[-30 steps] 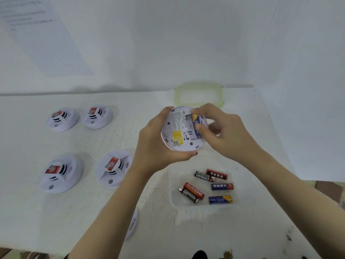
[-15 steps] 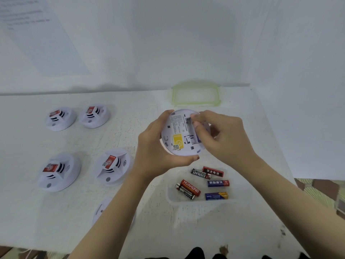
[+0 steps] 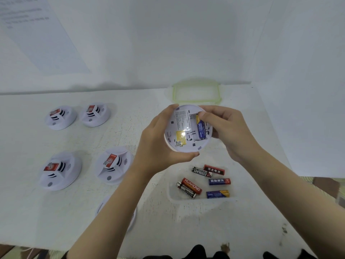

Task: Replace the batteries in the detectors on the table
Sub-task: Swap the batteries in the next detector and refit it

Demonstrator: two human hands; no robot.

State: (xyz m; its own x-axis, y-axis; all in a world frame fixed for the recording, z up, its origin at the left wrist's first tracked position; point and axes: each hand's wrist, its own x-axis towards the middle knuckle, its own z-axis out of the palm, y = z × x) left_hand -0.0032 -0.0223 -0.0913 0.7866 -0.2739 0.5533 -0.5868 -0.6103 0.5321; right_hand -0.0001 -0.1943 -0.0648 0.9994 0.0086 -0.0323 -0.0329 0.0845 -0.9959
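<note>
My left hand grips a round white detector, held above the table with its back side towards me. A blue and yellow battery lies in its open compartment. My right hand cups the detector's right edge, thumb pressing on the battery's top end. Below the hands, a clear plastic box holds several loose batteries in red, black and blue. Four more white detectors stand at the left: far pair, near pair.
A white round cover lies on the table, partly hidden under my left forearm. A green-rimmed clear lid lies at the table's back by the wall. The table's right edge runs diagonally past my right arm.
My right fingers slid off the compartment to the detector's right edge, and the blue battery now shows lying in its slot. The detector stayed in my left hand.
</note>
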